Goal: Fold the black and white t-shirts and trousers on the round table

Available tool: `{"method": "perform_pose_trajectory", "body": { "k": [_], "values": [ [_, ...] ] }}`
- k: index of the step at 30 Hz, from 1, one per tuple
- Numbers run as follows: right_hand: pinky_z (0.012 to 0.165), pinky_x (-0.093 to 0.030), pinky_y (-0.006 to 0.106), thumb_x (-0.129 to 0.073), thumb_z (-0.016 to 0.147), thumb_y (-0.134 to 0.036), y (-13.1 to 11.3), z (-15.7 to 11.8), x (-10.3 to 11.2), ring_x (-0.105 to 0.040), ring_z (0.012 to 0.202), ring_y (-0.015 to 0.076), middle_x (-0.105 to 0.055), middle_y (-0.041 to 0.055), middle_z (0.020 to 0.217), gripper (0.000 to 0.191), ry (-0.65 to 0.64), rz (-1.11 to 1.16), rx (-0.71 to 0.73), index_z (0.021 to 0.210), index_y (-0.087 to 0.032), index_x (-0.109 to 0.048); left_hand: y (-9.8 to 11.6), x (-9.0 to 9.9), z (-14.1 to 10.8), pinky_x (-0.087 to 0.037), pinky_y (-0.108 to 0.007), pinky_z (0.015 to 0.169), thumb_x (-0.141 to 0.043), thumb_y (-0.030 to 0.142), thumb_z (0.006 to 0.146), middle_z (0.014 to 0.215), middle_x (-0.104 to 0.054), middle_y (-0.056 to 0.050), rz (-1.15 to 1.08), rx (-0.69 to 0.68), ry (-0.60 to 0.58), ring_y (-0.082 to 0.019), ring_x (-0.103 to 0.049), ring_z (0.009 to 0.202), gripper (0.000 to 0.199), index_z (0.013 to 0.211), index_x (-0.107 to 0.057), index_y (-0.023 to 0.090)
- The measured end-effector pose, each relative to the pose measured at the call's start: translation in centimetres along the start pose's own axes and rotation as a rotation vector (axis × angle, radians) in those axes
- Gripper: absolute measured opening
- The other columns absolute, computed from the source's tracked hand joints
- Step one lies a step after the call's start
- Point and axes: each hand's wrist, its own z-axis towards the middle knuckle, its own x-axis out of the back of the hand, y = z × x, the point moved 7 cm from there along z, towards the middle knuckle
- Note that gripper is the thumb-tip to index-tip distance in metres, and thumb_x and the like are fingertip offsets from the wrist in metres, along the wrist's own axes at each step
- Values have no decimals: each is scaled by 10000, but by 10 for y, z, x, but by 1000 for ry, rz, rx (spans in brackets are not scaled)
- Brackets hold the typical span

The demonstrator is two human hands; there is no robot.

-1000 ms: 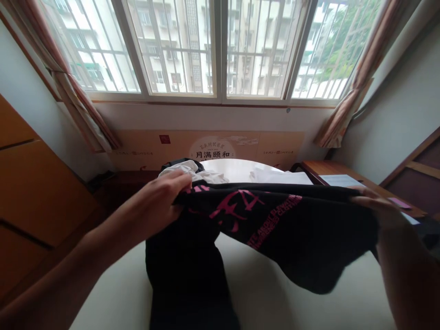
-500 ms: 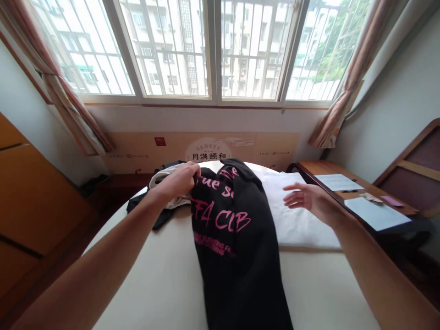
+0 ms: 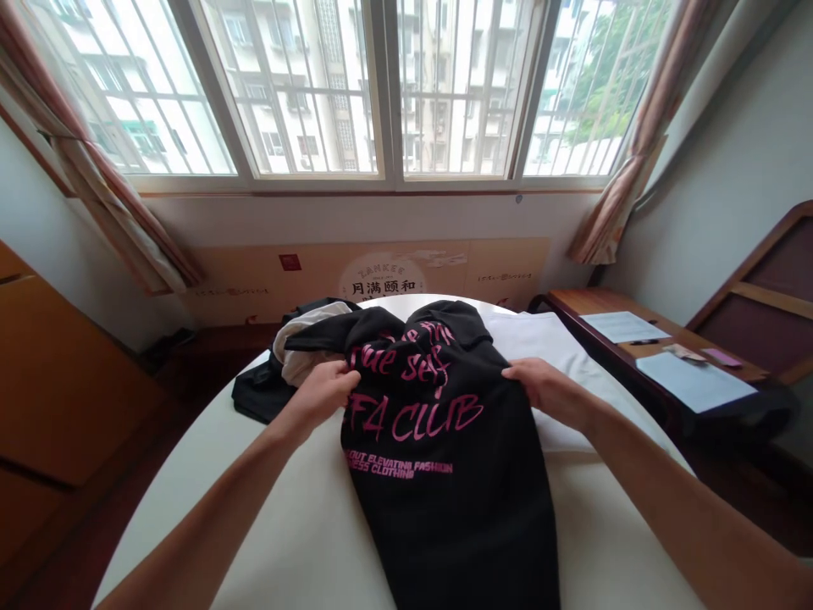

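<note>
A black shirt [image 3: 457, 491] with pink lettering lies lengthwise on a round white table [image 3: 273, 517], its lower end running out of the bottom of the view. My left hand [image 3: 330, 390] pinches the shirt's left edge beside the lettering. On the opposite edge, my right hand [image 3: 539, 390] is closed on the black fabric. Just behind my right hand, white cloth [image 3: 552, 339] lies flat on the table. Crumpled beige cloth [image 3: 305, 356] and dark cloth [image 3: 254, 394] are heaped beyond my left hand.
A wooden side table [image 3: 572, 301] at the right holds papers [image 3: 695, 381] and a pen. Behind the white table stands a long printed panel [image 3: 241, 271] below a barred window. A chair [image 3: 762, 296] is at the far right, an orange cabinet [image 3: 51, 373] at the left.
My right hand has moved from open above the white cloth to a grip on the shirt's right edge. My left hand has come lower and nearer, and the shirt is spread wider, showing more lettering.
</note>
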Motion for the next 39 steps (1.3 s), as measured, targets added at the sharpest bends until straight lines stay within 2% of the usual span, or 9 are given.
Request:
{"method": "perform_pose_trajectory", "body": {
  "k": [4, 9, 12, 16, 20, 24, 28, 35, 39],
  "values": [
    [481, -405, 308, -639, 748, -463, 2, -9, 51, -481, 469, 163, -524, 2, 512, 324, 118, 172, -22, 562, -258, -471, 26, 29, 5, -337, -262, 430, -583, 287, 675, 479, -368, 25, 27, -95, 81, -139, -386, 446, 93, 610, -548, 230],
    [526, -426, 337, -655, 817, -618, 18, 6, 95, -556, 494, 211, -587, 25, 520, 425, 391, -598, 4, 633, -239, -597, 1, 42, 15, -404, -241, 417, -646, 351, 718, 711, -677, -62, 127, 75, 166, -168, -579, 541, 198, 782, -651, 164],
    [697, -534, 399, -663, 840, -637, 15, 11, 96, -685, 713, 271, -751, 97, 827, 496, 585, -715, 181, 1037, -184, -712, -13, 25, 16, -477, -236, 462, -721, 372, 740, 947, -762, -153, 55, 118, 65, -209, -697, 677, 299, 904, -680, 126],
    [1013, -532, 516, -732, 849, -587, 9, 15, 56, -651, 1222, 352, -640, 160, 1449, 758, 360, -700, 482, 1497, -237, -549, -7, 14, 16, -512, -203, 524, -799, 293, 751, 1151, -729, -153, -283, 27, -29, -194, -727, 816, 421, 1108, -627, 150],
    [1207, -371, 568, -721, 884, -458, 13, 18, 29, -502, 1443, 352, -594, 98, 1535, 555, 120, -757, 544, 1415, -304, -665, -4, 31, 21, -489, -166, 489, -821, 224, 756, 1207, -671, -93, -345, -35, 80, -116, -661, 738, 626, 1306, -523, 221],
    [1155, -429, 577, -661, 913, -395, 18, 25, 30, -583, 1349, 370, -654, 132, 1452, 244, 136, -854, 524, 1019, -254, -830, -2, 40, 19, -583, -213, 597, -756, 119, 786, 1323, -647, -101, -362, -117, 152, -97, -666, 716, 959, 1586, -266, 320],
    [1131, -440, 631, -607, 946, -386, 24, 30, 33, -562, 1365, 389, -577, 111, 1555, 366, 204, -938, 469, 1250, -273, -776, -1, 25, 15, -629, -265, 693, -723, 97, 846, 1346, -672, -139, -268, -124, 9, -100, -697, 697, 1146, 1679, 15, 373],
    [922, -615, 475, -595, 930, -453, 10, 18, 66, -688, 1134, 299, -552, 130, 1556, 600, 451, -388, 445, 1493, -244, -590, -5, 41, 22, -645, -244, 668, -763, 138, 804, 1479, -571, -139, -122, -142, 164, -209, -731, 1014, 1076, 1683, -184, 358],
    [748, -642, 406, -575, 924, -485, 26, 17, 107, -739, 990, 293, -698, 120, 1301, 704, 582, -135, 322, 1582, -253, -479, -4, 33, 23, -659, -290, 724, -760, 156, 791, 1446, -619, -101, -217, -127, 0, -241, -747, 1060, 1092, 1673, -168, 408]
  ]
}}
